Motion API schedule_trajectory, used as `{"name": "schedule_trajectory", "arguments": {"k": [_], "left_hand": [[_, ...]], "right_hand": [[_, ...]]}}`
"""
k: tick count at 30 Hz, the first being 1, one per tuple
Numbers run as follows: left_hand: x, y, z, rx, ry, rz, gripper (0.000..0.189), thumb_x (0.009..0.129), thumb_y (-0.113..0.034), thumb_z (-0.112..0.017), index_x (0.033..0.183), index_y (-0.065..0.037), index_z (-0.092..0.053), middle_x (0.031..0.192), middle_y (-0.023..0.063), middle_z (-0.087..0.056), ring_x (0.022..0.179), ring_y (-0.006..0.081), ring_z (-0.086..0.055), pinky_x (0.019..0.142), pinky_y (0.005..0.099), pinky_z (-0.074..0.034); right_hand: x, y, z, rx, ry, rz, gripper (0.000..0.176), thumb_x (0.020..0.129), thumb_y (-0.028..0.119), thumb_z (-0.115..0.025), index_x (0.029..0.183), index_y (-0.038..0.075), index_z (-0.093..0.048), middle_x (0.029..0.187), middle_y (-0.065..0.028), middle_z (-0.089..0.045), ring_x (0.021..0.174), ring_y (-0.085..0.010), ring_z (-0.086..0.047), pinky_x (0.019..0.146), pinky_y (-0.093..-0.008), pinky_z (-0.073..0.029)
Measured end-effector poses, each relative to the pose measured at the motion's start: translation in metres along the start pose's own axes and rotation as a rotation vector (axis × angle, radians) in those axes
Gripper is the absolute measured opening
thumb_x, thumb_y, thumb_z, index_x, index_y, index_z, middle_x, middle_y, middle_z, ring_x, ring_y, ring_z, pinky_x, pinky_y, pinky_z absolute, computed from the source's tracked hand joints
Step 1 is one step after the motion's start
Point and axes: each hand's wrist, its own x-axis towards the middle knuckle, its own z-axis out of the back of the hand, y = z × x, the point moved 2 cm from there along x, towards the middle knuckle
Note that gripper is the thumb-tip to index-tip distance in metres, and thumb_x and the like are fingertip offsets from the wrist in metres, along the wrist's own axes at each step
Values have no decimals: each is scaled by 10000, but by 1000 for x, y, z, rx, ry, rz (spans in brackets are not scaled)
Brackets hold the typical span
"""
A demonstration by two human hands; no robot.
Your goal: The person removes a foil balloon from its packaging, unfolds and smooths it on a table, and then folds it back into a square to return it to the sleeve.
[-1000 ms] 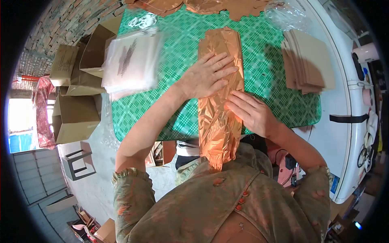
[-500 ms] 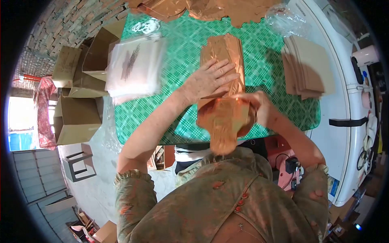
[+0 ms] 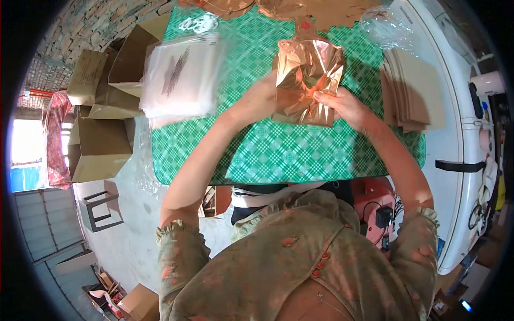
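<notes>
A folded, shiny copper-coloured foil piece, which looks like a flat foil balloon, is held over the green checked table. My right hand grips its lower right side, thumb pressed on the front and the other fingers mostly behind. At the left edge of the foil is my left hand, blurred, with its fingers hidden behind the foil. Beyond the folded part, a narrow copper strip with a small red mark extends toward the far edge.
More copper foil lies along the far side of the table. Clear plastic bags and white loops are at left, a stack of brown cardboard and crumpled clear plastic at right. Cardboard boxes stand beyond the left edge.
The foil was spread lengthwise under my left palm, its near end lifted by my right hand. Now it is folded into a shorter piece, and my left hand has moved to its left edge.
</notes>
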Motion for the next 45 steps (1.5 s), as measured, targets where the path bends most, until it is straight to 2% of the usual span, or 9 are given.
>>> {"name": "schedule_trajectory", "arguments": {"k": [3,6,10,18,21,28,31,37,45], "left_hand": [[-19,3,7,-72,-43,-68,398,945,-178,-695,1301,-9,-641,1338,181,-634,1224,344,-606,1071,401,-476],[-46,23,11,232,-77,-301,328,918,-162,-715,1208,-10,-702,1325,165,-649,1274,348,-575,1107,441,-447],[-61,19,0,275,-90,-224,241,929,-173,-750,1100,-2,-751,1337,130,-666,1350,339,-526,1150,459,-410],[-49,28,-10,246,-199,-243,155,899,-169,-767,961,-27,-756,1039,94,-748,1186,328,-612,1024,446,-452],[-49,30,-11,254,-252,-250,149,915,-174,-751,937,-27,-751,969,106,-734,1105,326,-622,979,435,-463],[-41,22,-12,194,-330,-91,182,932,-166,-717,861,1,-727,850,151,-679,917,341,-618,811,457,-496],[-38,31,-14,197,-324,-4,242,1000,-249,-694,916,-26,-736,902,89,-666,963,272,-590,890,406,-448],[-41,20,-16,356,-307,-25,209,965,-239,-724,935,-32,-735,928,93,-669,942,296,-578,882,401,-442],[-65,21,-26,418,-495,-36,151,924,-192,-762,944,-46,-728,967,86,-656,943,298,-562,868,411,-421]], "right_hand": [[-1,1,-2,0,-29,19,369,1069,365,-617,1233,40,-681,1048,0,-718,926,-83,-668,810,-292,-561],[2,-3,0,51,-6,-31,397,1069,388,-610,1228,30,-677,1052,-23,-724,884,-110,-700,750,-298,-585],[3,-3,-1,9,-7,-21,428,1071,417,-597,1225,26,-676,1059,-39,-729,878,-123,-716,722,-301,-594],[-3,11,-3,-11,-36,-15,356,1074,376,-604,1199,52,-682,1064,-2,-722,919,-76,-682,739,-280,-586],[7,12,3,-233,-37,161,359,1075,382,-596,1186,52,-683,1041,-9,-725,902,-83,-692,727,-282,-595],[21,10,7,-142,-71,-36,393,1068,430,-591,1169,59,-672,1016,-18,-723,857,-105,-709,710,-308,-613],[22,11,8,-71,-55,-38,427,1064,456,-587,1204,59,-655,1040,-24,-724,882,-121,-723,717,-320,-622],[28,5,10,-83,-31,-26,466,1060,469,-588,1271,56,-643,1069,-35,-728,912,-140,-731,718,-332,-627],[19,20,-2,-129,-123,14,458,1061,425,-605,1267,20,-663,1042,-36,-726,860,-116,-707,684,-325,-612]]}}
